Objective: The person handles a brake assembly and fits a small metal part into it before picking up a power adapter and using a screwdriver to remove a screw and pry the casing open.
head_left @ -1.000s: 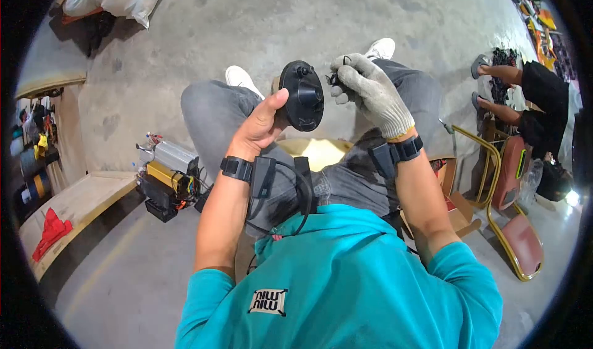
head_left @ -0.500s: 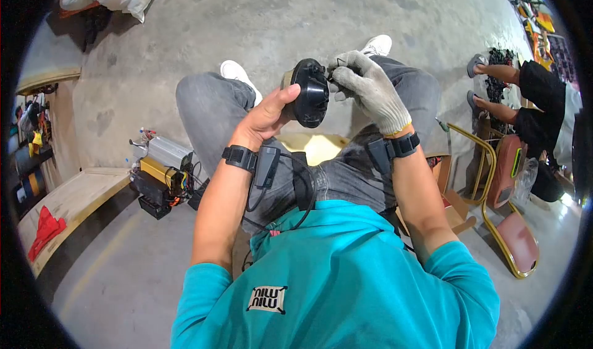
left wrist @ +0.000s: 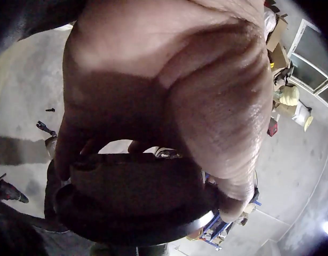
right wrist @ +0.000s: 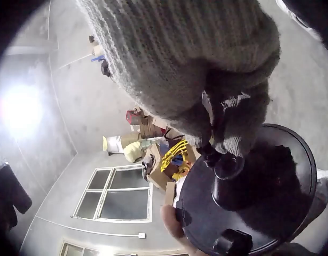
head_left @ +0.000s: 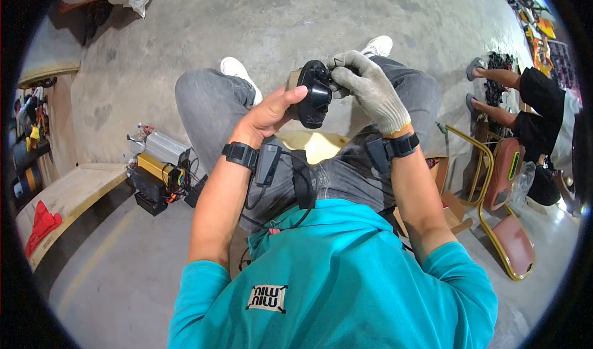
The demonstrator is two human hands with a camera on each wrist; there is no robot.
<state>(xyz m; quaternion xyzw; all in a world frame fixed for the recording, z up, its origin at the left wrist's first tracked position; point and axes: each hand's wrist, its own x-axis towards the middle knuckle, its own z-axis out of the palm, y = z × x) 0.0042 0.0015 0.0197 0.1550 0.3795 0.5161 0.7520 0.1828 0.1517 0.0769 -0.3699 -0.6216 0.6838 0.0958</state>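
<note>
My bare left hand [head_left: 270,113] grips a black round housing [head_left: 316,99] by its side, thumb over the rim. In the right wrist view the face of the housing [right wrist: 204,208] shows a raised tube in the middle and a short stub near the rim. My right hand [head_left: 369,92], in a grey knitted glove, is at that face. Its fingers pinch a small dark piece [right wrist: 208,156] beside the mouth of the tube; the glove hides much of this piece. The left wrist view shows the hand's fingers [left wrist: 236,200] around the shadowed housing.
Both hands are between the spread knees, above the concrete floor. A silver-and-yellow device with wires [head_left: 162,163] stands at left, by a low wooden bench [head_left: 80,191] with a red cloth [head_left: 42,227]. At right are a gold-framed chair [head_left: 516,241], an open carton [head_left: 454,210] and another person's legs [head_left: 499,76].
The left hand has turned the housing so its face points more towards the right hand. The gloved fingers have come up to that face, closing the gap seen earlier.
</note>
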